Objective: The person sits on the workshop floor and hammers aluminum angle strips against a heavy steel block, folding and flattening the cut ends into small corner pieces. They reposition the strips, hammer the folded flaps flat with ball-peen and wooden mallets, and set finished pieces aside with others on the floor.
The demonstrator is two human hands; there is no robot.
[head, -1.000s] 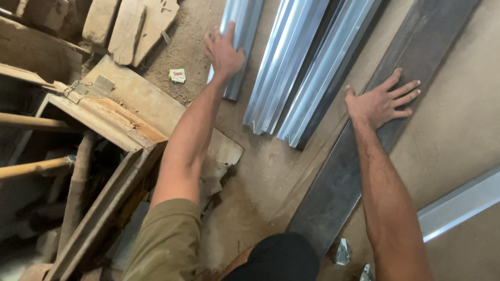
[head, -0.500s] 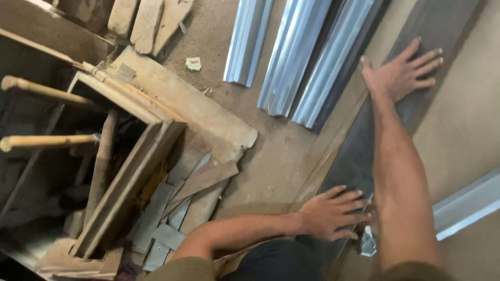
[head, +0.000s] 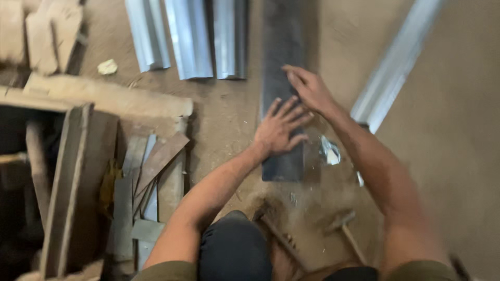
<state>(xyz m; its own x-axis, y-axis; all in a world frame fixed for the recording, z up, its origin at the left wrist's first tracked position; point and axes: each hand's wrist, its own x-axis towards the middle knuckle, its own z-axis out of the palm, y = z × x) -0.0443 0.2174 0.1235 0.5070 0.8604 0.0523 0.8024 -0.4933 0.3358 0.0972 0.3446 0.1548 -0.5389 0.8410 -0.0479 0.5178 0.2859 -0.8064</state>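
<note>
On the dusty floor (head: pixel 229 119), both hands, left hand (head: pixel 278 130) and right hand (head: pixel 308 89), press flat with spread grip on a dark metal strip (head: pixel 281 47), whose sharp edges could cut sliding palms.

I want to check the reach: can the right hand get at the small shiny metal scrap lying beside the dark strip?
Probably yes. The right hand rests on the dark strip, and the shiny scrap lies uncovered on the floor beside that forearm, with nothing between them.
</note>
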